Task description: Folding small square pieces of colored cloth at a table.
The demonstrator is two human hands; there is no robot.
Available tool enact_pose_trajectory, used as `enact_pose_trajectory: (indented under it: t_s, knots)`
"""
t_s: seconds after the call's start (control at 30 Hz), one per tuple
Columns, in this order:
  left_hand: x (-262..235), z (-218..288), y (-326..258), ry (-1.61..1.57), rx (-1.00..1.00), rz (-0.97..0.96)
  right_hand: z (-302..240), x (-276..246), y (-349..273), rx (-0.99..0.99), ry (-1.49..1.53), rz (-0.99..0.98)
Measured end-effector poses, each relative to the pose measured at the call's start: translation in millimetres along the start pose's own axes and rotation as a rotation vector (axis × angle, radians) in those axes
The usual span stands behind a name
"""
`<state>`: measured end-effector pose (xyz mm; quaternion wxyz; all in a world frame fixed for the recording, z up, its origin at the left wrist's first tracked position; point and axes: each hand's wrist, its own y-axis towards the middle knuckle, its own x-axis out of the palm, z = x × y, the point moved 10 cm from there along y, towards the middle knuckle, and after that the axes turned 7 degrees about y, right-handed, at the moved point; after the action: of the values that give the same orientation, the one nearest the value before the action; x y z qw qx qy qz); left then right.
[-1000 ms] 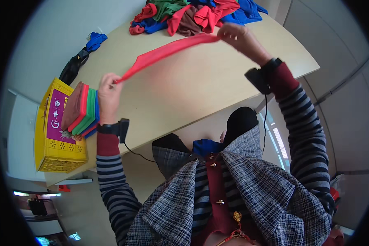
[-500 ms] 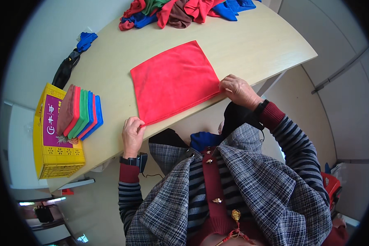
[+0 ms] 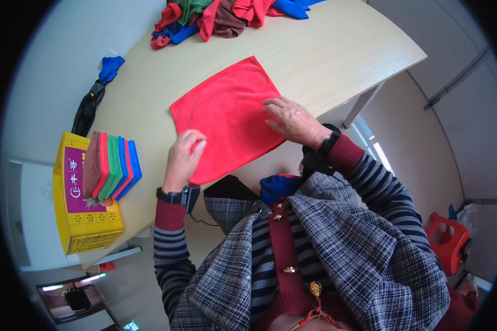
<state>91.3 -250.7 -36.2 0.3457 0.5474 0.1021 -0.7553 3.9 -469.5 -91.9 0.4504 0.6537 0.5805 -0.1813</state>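
A red cloth (image 3: 226,118) lies spread on the table, slightly rumpled, its near edge reaching the table's front edge. My left hand (image 3: 183,157) is at the cloth's left side, thumb and fingers curved with a gap between them. Over the cloth's right side, my right hand (image 3: 295,122) has its fingers spread and bent; whether the fingertips touch the fabric I cannot tell. Neither hand grips the cloth.
A heap of red, green, blue and brown cloths (image 3: 226,22) lies at the table's far side. To the left, folded cloths (image 3: 113,168) stand in a row against a yellow box (image 3: 91,223). Behind them lies a black item (image 3: 85,110) beside a blue cloth (image 3: 111,67).
Both hands have let go of the cloth's near corners and moved inward and away from me over it. The cloth now shows ripples, and the whole view has shifted slightly.
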Motion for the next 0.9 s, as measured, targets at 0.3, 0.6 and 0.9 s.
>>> enact_pose_trajectory:
  t_s: [0.3, 0.6, 0.9]
  knots:
    - [157.6, 8.7, 171.8, 0.173, 0.279, -0.158, 10.9, 48.6, 8.5, 0.153, -0.327, -0.025]
    - [196.6, -42.6, 236.1, 0.363, 0.113, -0.278, 19.8, 45.7, 4.9, 0.17, -0.256, -0.058]
    - [179.8, -50.9, 247.7, 0.375, 0.05, -0.327, 15.8, 42.1, 5.4, 0.158, -0.26, -0.053]
